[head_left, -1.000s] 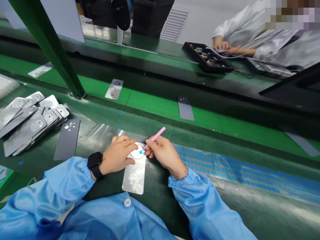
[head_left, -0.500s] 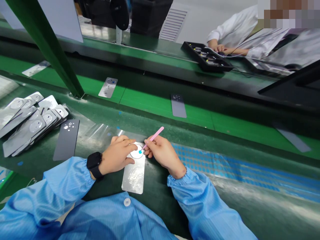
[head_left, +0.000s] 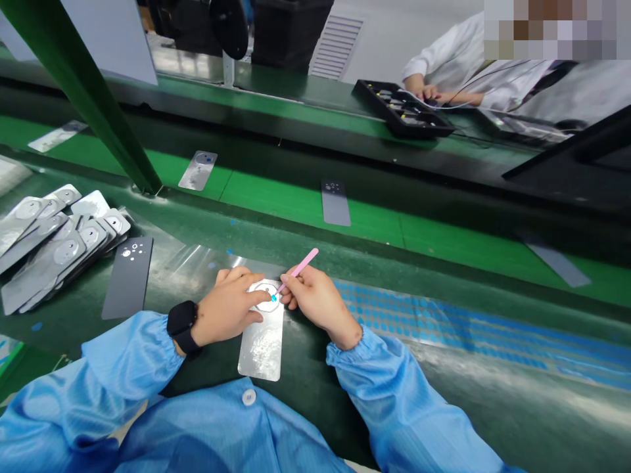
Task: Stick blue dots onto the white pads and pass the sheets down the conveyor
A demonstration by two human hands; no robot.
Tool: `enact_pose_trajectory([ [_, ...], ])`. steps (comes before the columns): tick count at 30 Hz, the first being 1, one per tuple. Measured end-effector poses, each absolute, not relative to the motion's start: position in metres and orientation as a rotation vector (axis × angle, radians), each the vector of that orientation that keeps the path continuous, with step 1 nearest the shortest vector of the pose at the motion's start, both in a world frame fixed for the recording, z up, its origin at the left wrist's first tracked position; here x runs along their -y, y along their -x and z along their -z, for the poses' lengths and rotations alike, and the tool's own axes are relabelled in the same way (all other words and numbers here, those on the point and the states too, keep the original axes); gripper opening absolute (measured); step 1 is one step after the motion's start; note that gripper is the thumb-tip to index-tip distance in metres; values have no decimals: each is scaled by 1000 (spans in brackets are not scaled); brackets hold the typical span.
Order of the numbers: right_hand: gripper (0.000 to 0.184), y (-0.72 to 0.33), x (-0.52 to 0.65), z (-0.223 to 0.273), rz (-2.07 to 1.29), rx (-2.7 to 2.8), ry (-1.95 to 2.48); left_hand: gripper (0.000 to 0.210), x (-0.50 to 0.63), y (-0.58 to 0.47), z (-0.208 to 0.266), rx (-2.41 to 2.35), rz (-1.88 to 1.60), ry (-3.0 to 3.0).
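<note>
In front of me a silvery phone back panel (head_left: 259, 348) lies flat on the green bench. My left hand (head_left: 227, 305) rests over its upper left part with fingers outstretched, the index fingertip touching a small blue dot sticker (head_left: 273, 298) on the round camera area. Pink tweezers (head_left: 304, 263) are pinched in my right hand (head_left: 318, 299), and their tip meets the panel by the blue dot. Whether the tip still grips the sticker, I cannot tell.
Left lie a pile of silvery panels (head_left: 64, 253) and a dark phone back panel (head_left: 128, 279). A strip of blue dot stickers (head_left: 419, 322) stretches rightward. Panels lie on the green conveyor belt (head_left: 276, 194). A green post (head_left: 93, 98) stands left; a co-worker's hands (head_left: 424, 92) are across.
My left index finger has come down onto the blue dot, which was uncovered before. Panels on the conveyor belt have shifted to the left.
</note>
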State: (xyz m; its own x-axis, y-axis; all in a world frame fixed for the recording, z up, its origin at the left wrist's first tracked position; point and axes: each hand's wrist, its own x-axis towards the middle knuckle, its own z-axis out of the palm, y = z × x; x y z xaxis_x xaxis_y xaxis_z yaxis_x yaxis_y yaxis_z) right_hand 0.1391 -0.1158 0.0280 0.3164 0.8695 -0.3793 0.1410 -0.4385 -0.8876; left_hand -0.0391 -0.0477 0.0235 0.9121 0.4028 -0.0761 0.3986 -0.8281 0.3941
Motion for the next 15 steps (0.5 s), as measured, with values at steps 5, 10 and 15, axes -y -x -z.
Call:
enact_pose_trajectory([
  [5,12,-139,116,-27,-1173,920,1809,32,49,37,-31,-583,61,-2691],
  [10,12,-139,115,-27,-1175,917,1821,31,51,35,-35,-568,71,-2738],
  [15,12,-137,115,-29,-1163,937,1833,32,53,35,-36,-575,89,-2768],
])
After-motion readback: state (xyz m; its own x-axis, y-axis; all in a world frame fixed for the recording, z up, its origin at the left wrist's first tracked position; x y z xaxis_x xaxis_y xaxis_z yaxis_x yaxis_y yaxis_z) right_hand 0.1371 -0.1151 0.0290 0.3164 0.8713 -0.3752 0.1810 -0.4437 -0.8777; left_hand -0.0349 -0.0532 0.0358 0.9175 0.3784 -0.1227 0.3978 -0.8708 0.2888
